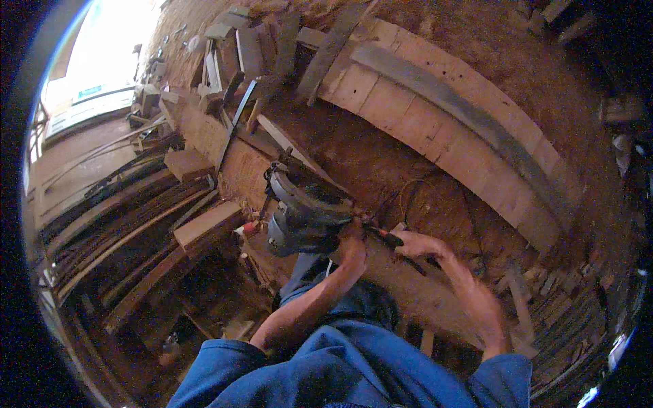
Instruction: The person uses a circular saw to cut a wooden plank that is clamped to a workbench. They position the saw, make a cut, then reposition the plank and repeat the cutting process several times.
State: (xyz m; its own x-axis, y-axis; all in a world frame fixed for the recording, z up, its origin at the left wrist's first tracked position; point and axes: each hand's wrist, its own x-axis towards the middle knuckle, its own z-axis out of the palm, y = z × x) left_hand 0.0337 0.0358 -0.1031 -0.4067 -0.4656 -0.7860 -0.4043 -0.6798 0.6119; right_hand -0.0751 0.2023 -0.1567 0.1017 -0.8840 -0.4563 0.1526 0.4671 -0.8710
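Note:
A bulky dark grey power tool [303,211] with a rounded housing rests on its side at the front of the wooden work surface, just ahead of my body. My left hand [352,246] is closed at the tool's right end, its fingertips pinching a small part I cannot make out. My right hand [420,245] grips a slim hand tool [386,236] with a red and black handle. That tool's tip points left and meets the spot where my left fingers are; its exact kind is too blurred to tell.
Beyond lies a long panel of joined boards [422,122] with a curved grey strip [462,109] on it. Wood offcuts [248,51] and a metal straightedge [238,122] are at the far left. Long timber strips [129,211] are stacked left, near a red-and-white object [246,229]. A thin cable [469,204] trails right.

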